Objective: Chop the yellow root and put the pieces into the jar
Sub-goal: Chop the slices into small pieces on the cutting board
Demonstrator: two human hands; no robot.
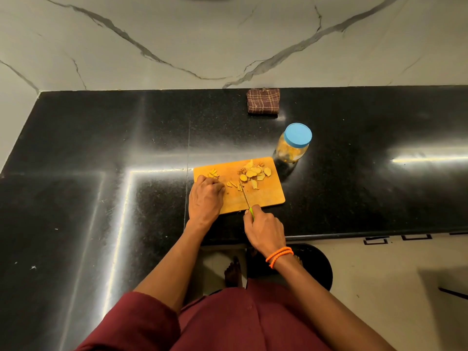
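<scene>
A wooden cutting board [263, 196] is lying on the black desk [101, 148], close to its near edge. The person's left hand [206, 198] is resting on the board's left side, knuckles up and fingers [219, 187] curled under; whatever they are pressing or holding is hidden beneath the hand, so I cannot tell if a piece of root is in there. The right hand [264, 230] is hovering just past the board's near edge, its fingers wrapped tight around the green handle of a small knife [245, 196]. The blade is reaching diagonally up onto the board, its tip sitting among a few thin yellow strips [231, 184] near the board's middle.

A heap of yellow root slices [254, 173] is lying toward the board's far right corner, some flat and overlapping, with a couple of brownish scraps beside them. A smaller cluster of pieces [213, 173] is sitting near the far left corner, just beyond the left hand's knuckles.

The jar [293, 145], capped with a blue lid [297, 135], is standing upright on the desk just off the board's far right corner, with yellow pieces showing through its clear wall. Further back, against the desk's far edge by the marble wall, a folded brown checked cloth [263, 101] is lying. An orange band [278, 256] is circling the right wrist.
</scene>
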